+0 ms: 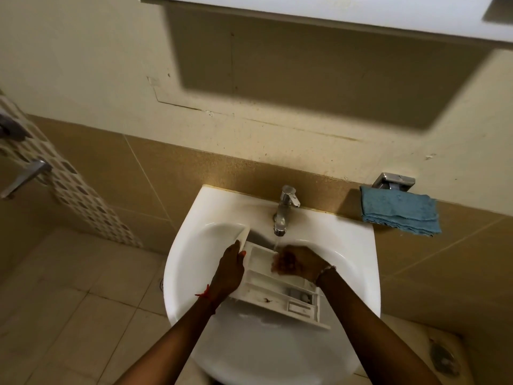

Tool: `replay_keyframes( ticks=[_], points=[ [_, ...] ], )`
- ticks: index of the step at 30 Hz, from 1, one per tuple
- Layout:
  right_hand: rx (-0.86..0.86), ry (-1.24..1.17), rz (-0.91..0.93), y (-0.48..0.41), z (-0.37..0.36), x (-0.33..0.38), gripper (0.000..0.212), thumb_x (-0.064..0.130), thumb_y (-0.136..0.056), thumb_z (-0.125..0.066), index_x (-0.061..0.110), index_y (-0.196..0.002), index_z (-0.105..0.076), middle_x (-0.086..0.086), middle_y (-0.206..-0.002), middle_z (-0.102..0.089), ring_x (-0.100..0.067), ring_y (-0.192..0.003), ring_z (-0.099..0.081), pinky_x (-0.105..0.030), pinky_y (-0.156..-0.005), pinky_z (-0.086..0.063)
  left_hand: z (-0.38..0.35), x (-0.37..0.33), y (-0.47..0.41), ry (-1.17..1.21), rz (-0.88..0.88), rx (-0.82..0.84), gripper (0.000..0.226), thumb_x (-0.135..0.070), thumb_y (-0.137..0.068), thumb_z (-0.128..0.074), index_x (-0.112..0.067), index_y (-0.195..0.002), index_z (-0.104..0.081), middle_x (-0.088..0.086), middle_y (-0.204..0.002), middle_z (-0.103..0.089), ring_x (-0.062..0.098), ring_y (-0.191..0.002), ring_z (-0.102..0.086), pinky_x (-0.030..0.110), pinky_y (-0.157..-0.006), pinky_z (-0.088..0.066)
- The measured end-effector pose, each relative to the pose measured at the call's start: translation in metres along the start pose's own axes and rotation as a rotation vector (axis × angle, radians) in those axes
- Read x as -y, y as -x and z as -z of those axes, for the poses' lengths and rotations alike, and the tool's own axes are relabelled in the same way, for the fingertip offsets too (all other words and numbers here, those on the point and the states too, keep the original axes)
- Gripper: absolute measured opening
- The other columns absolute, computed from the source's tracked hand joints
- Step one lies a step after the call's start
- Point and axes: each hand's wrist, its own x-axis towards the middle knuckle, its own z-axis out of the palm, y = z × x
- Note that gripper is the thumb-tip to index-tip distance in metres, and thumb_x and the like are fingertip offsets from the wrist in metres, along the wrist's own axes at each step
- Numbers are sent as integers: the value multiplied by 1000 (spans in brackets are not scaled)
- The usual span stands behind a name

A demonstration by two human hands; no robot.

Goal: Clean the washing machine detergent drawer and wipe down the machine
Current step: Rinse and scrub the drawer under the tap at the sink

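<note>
— Fingers of left hand clasp white moulded plastic detergent drawer by its front panel; right hand curls under the stream, grasp indiscernible.
— Handling?
— Probably light, rigid, wet-slick; rests in white ceramic basin.

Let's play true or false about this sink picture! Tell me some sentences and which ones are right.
1. The tap is running. True.
2. The detergent drawer lies on the floor. False: it is in the sink.
3. The left hand holds the drawer. True.
4. The right hand holds the blue cloth. False: the cloth hangs at the wall beside the sink; that hand is under the tap.
</note>
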Motion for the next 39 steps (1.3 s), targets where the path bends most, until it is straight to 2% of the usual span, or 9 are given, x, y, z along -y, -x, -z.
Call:
replay_keyframes(
  ticks=[3, 8, 11, 16, 23, 28, 34, 36, 39],
  points=[
    [57, -544, 75, -13, -5, 13, 28, 9, -96, -38, -6, -85, -60, -18, -64, -68, -27, -57, -69, -33, -51, -58, 0, 0, 1, -26, -17, -9, 45, -21, -100, -33, -9, -143, -27, 9, -146, -37, 25, -135, -36, 37, -114, -23],
    [108, -600, 99, -28, -20, 16, 27, 3, -93, -35, 2, -73, -53, -10, -55, -58, -18, -52, -57, -20, -44, -49, 1, 2, 0, -16, -35, -25, 43, -22, -99, -37, -11, -140, -33, 10, -141, -45, 26, -129, -43, 42, -113, -29],
    [225, -395, 34, -21, -30, 7, 24, 7, -84, -41, 8, -64, -53, -5, -55, -55, -13, -47, -53, -18, -43, -42, 0, 2, 0, -5, -30, -29, 43, -20, -99, -36, -10, -141, -33, 10, -142, -43, 26, -130, -42, 41, -113, -28],
    [311, 207, -107, -5, -44, -12, 32, 14, -99, -33, 3, -80, -57, -7, -62, -69, -17, -59, -68, -28, -63, -55, -2, 4, 0, -54, -61, -81, 40, -18, -98, -38, -7, -136, -39, 11, -137, -48, 26, -127, -45, 36, -111, -28],
    [15, 924, -65, 14, -34, -20, 16, 14, -92, -54, 3, -82, -60, -4, -63, -59, -10, -55, -56, -19, -55, -48, -2, 3, -1, -34, -36, -46, 44, -20, -99, -36, -10, -141, -32, 9, -143, -42, 26, -131, -40, 39, -113, -25],
    [-4, 481, 14, 12, -14, 2, 30, 16, -95, -48, -3, -78, -63, -4, -53, -67, -13, -50, -65, -27, -62, -56, -2, 5, -2, -9, -35, -32, 44, -22, -99, -35, -11, -142, -30, 10, -143, -42, 27, -131, -41, 41, -114, -27],
    [78, -537, 85, -16, -12, 20, 26, 3, -97, -34, -7, -88, -56, -23, -72, -66, -30, -68, -67, -36, -54, -58, -2, 4, -1, 9, -23, -19, 44, -21, -99, -34, -10, -142, -30, 10, -143, -42, 26, -132, -40, 41, -114, -27],
    [90, -637, 87, -20, -16, 19, 25, 2, -96, -33, -4, -84, -55, -21, -72, -61, -28, -73, -60, -33, -52, -57, -2, 4, -1, 6, -12, -25, 44, -22, -99, -35, -10, -142, -32, 10, -142, -43, 26, -131, -41, 41, -114, -28],
    [180, -394, 32, -16, -25, 11, 27, 6, -96, -33, 3, -76, -51, -11, -59, -61, -20, -57, -61, -23, -51, -53, -3, 4, -2, 16, -14, -20, 44, -21, -99, -34, -9, -141, -32, 12, -142, -43, 26, -131, -41, 40, -113, -28]
  ],
)
